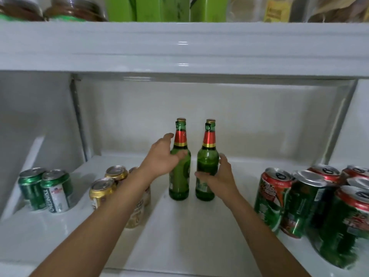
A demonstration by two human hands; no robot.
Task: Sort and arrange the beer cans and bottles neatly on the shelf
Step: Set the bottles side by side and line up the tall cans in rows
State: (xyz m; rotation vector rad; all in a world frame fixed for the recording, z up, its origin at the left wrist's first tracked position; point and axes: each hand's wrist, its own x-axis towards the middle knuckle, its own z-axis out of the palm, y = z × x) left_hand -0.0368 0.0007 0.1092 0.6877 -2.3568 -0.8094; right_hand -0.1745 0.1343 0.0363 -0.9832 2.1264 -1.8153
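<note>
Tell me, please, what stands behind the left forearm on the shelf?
Gold cans stand there, two clear of the left forearm with tops in view, others partly covered by it. How many more it hides cannot be seen.

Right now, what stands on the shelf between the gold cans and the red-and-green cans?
In the head view, two green bottles stand there upright, left hand and right hand on them.

White cabinet walls (pixel 139 116); dim light
</note>
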